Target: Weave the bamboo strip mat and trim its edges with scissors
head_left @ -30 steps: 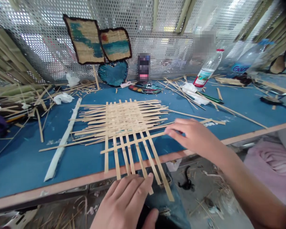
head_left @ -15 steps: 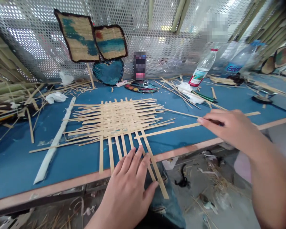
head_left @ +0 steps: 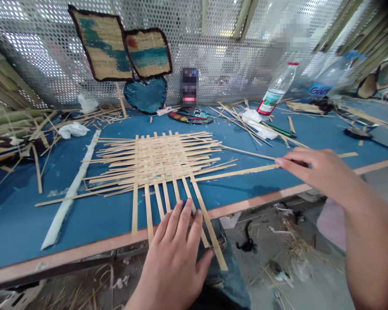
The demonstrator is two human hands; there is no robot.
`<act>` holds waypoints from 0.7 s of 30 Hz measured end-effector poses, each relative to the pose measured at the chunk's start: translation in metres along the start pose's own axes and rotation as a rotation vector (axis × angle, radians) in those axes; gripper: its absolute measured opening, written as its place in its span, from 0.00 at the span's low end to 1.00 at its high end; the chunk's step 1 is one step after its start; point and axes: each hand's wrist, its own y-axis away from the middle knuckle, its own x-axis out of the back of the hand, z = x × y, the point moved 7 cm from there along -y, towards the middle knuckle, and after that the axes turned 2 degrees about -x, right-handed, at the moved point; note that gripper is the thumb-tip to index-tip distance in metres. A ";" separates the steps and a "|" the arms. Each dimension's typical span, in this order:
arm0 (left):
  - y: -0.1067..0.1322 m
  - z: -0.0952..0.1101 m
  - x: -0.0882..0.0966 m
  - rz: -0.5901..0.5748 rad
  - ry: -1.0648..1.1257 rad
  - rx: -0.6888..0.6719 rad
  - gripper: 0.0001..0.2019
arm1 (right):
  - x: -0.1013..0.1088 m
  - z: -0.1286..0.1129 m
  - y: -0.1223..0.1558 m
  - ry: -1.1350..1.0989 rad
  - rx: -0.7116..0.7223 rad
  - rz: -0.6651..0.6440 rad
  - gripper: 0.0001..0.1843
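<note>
A half-woven mat of flat bamboo strips (head_left: 158,160) lies on the blue table (head_left: 93,219), with several long vertical strips sticking out past the near edge. My left hand (head_left: 176,254) rests flat, fingers spread, on the ends of those strips at the table's edge. To the right, my right hand (head_left: 313,170) pinches one long bamboo strip (head_left: 236,173) that lies sideways, its left end just at the mat's right side.
Loose bamboo strips and white tissue litter the table. A white stick (head_left: 69,191) lies left of the mat. Painted woven pieces (head_left: 116,43), a paint palette (head_left: 192,116) and plastic bottles (head_left: 276,90) stand at the back by the perforated metal wall. Scraps cover the floor below.
My right hand drew the long strip out of the weave to the right and holds it there. My left hand slid forward onto the protruding vertical strips.
</note>
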 end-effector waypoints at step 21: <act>-0.014 -0.001 0.011 0.044 0.104 0.116 0.21 | -0.056 -0.001 0.028 -0.272 -0.198 -0.208 0.28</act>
